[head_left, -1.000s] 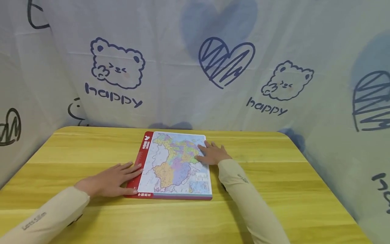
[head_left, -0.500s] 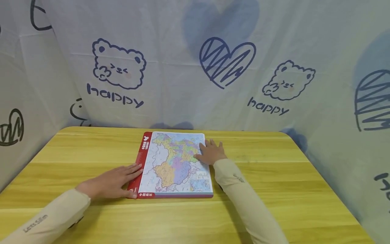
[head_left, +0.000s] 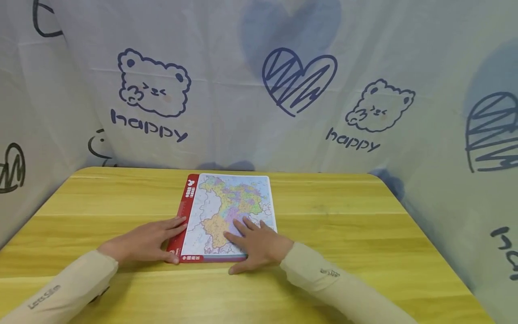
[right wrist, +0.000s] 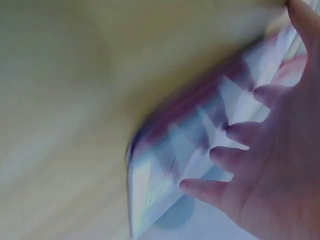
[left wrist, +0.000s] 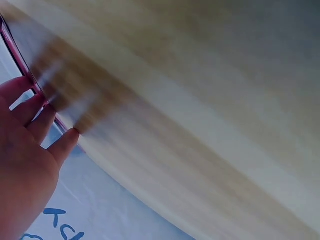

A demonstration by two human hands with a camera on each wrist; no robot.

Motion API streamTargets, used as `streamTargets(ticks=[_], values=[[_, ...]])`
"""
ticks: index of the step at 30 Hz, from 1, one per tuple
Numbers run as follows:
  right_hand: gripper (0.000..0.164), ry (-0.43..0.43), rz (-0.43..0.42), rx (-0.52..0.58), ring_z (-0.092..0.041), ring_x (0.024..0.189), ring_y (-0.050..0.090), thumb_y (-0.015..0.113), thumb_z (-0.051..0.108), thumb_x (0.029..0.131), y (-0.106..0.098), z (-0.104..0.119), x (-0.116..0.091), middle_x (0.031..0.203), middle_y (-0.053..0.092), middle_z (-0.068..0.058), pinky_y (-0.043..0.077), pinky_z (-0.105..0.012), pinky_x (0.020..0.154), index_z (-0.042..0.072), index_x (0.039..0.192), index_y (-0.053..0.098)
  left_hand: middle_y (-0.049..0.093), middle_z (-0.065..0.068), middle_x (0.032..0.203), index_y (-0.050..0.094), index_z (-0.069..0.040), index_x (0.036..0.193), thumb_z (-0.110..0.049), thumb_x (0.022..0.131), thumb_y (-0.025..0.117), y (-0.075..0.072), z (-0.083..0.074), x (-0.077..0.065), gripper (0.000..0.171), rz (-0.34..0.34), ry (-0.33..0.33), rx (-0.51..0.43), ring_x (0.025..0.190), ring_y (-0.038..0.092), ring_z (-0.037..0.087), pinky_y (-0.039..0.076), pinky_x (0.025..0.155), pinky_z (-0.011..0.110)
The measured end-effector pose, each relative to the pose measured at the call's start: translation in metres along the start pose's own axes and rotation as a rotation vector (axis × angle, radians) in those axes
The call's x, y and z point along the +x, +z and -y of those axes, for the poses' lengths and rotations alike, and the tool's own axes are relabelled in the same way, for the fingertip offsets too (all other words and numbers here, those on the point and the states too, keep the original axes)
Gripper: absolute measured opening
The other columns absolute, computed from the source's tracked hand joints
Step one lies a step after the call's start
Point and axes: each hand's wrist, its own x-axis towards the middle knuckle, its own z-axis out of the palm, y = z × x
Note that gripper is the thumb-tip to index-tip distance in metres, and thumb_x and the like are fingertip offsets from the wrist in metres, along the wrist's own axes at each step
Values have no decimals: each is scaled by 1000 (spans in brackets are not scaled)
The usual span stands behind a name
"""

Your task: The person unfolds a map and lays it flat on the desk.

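Observation:
A flat map board [head_left: 226,207] with a red left strip lies on the yellow wooden table [head_left: 344,234]. My left hand [head_left: 147,240] lies flat with straight fingers against the board's red left edge, near its front corner; in the left wrist view the fingertips [left wrist: 37,112] touch that red edge. My right hand [head_left: 256,245] rests palm down with spread fingers on the board's front right corner, thumb on the table in front. In the blurred right wrist view the right hand's fingers [right wrist: 235,160] lie over the board [right wrist: 190,140].
White cloth [head_left: 259,90] printed with bears, hearts and "happy" walls in the table at the back and both sides. The table's rounded far corners [head_left: 376,177] meet the cloth. Bare wood lies left and right of the board.
My right hand slid from the board's far right edge down to its front right corner. The board shifted slightly left. The left hand stayed at the red edge.

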Motion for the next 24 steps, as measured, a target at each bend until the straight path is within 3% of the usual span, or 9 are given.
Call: streamTargets(ticks=[3, 7, 16, 20, 24], values=[[85, -45, -44, -1, -30, 146, 11, 43, 74, 86, 4, 9, -3, 161, 11, -6, 22, -59, 110, 31, 155, 20, 39, 23, 146, 48, 4, 139, -67, 76, 66, -1, 1, 0, 97, -20, 9, 9, 129, 41, 45, 41, 99, 55], [80, -16, -69, -30, -32, 145, 11, 38, 74, 89, 9, 9, -2, 161, 10, -5, 26, -65, 105, 33, 155, 20, 40, 23, 146, 50, 4, 138, -68, 74, 67, -1, 2, 0, 97, -29, 13, -4, 128, 41, 45, 41, 99, 55], [68, -22, -123, -111, -35, 143, 21, 34, 66, 95, 11, 7, -1, 159, 19, -7, 37, -65, 98, 33, 154, 25, 38, 23, 147, 49, 3, 139, -68, 74, 67, -1, 1, 2, 98, -20, -4, -20, 129, 40, 45, 39, 100, 56], [66, -37, -176, -203, -37, 139, 31, 33, 64, 96, 13, 9, 0, 156, 28, -9, 45, -61, 91, 31, 153, 31, 37, 24, 148, 48, 4, 139, -68, 75, 67, -1, 0, 2, 98, -11, -7, -27, 129, 40, 46, 39, 101, 56], [63, -82, -287, -318, -39, 128, 46, 36, 63, 97, 17, 9, 1, 148, 43, -12, 55, -49, 79, 27, 149, 41, 37, 25, 147, 48, 5, 138, -66, 75, 68, -2, 0, 1, 97, -15, -1, -19, 129, 40, 47, 39, 100, 57]])
